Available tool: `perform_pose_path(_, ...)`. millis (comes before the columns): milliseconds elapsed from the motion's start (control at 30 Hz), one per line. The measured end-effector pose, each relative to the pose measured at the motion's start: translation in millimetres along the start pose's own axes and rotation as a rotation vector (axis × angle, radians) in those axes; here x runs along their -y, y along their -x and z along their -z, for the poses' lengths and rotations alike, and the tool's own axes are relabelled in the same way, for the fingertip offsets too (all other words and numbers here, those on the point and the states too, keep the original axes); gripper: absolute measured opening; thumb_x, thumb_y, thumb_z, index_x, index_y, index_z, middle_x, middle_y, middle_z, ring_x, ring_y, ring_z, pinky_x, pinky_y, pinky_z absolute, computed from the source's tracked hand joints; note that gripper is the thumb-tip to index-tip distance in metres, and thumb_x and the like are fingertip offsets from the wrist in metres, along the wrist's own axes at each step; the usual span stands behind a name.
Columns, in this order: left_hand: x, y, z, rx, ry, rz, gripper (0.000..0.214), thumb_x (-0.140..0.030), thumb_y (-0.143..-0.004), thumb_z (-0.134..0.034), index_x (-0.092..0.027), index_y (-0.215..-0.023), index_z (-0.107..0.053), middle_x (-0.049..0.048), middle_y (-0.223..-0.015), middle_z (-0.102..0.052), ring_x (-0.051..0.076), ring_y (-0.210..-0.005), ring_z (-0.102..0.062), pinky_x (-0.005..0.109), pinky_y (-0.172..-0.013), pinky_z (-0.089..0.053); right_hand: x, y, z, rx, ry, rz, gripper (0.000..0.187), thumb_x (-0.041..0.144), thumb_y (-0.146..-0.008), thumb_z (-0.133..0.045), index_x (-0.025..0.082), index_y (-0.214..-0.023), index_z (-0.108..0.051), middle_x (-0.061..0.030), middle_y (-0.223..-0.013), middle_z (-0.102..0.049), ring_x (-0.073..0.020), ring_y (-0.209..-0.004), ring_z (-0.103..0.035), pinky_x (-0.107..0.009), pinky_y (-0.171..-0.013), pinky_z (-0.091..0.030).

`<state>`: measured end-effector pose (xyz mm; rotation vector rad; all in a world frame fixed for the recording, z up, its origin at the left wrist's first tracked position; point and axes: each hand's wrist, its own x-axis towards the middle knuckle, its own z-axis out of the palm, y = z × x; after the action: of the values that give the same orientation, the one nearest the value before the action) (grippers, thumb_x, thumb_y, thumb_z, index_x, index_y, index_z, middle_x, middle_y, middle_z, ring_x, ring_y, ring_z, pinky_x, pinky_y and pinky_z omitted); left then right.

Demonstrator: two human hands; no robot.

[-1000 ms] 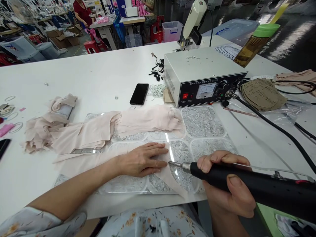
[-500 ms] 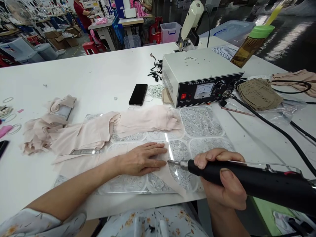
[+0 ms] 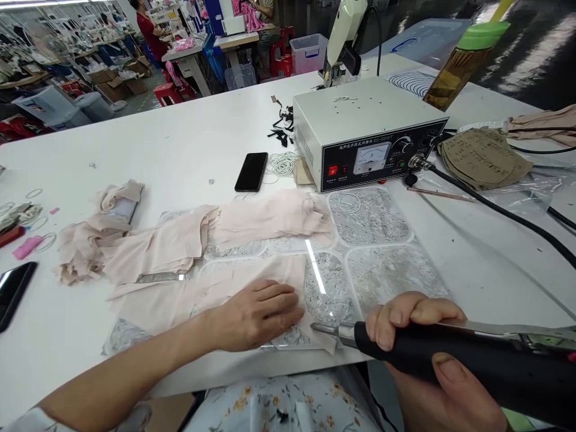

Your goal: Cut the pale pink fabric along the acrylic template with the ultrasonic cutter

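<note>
My left hand (image 3: 258,316) rests palm down on a thin beige-pink fabric piece (image 3: 198,294), its fingers slightly bent and lying on the cloth near its right edge. My right hand (image 3: 423,336) is wrapped round the black body of an ultrasonic welding handpiece (image 3: 486,360). The handpiece's pointed metal tip is just right of my left fingertips, close to the fabric edge; whether it touches cannot be made out. Under the cloth lies a clear-edged, grey marbled mat (image 3: 382,270). More stacked fabric strips (image 3: 270,217) lie beyond my left hand.
A welder control box (image 3: 369,135) stands at the back right, its black cable (image 3: 508,210) running rightward. A phone (image 3: 251,172) lies left of the box, another phone (image 3: 15,294) at the far left. A green-lidded bottle (image 3: 465,63) stands behind. Bunched fabric (image 3: 96,240) lies left.
Both hands have moved nearer to me, the handpiece tip moving down along the fabric edge. My left fingers have bent more. The view has shifted slightly.
</note>
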<state>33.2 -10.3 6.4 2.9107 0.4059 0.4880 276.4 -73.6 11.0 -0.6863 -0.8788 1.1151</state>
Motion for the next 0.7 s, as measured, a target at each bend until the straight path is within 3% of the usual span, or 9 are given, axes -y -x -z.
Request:
perform_pose_path(300,-0.8,4.3,-3.3,0.016,-0.042,0.007,0.024,-0.017,-0.098,-0.048,-0.009,-0.118,-0.059,0.0144,-0.109,-0.067,0.025,-0.114,-0.059,0.039,-0.094,-0.053,4.1,2.7,-1.6,0.021,0.024,0.026,0.014,0.031,-0.082,-0.06,0.022,-0.092,-0.058,-0.0009,-0.08,-0.052,-0.0126,-0.058,-0.055,-0.031,-0.052,-0.052)
perform_pose_path(700,0.7,7.2,-3.0,0.084,-0.061,-0.015,0.023,-0.016,-0.1,-0.044,-0.01,-0.114,-0.061,0.0135,-0.111,-0.065,0.029,-0.122,-0.053,0.041,-0.102,-0.047,9.7,13.8,-10.5,-0.067,0.072,-0.046,0.013,0.035,-0.082,-0.057,0.025,-0.092,-0.057,-0.0013,-0.078,-0.048,-0.0139,-0.06,-0.052,-0.033,-0.055,-0.052)
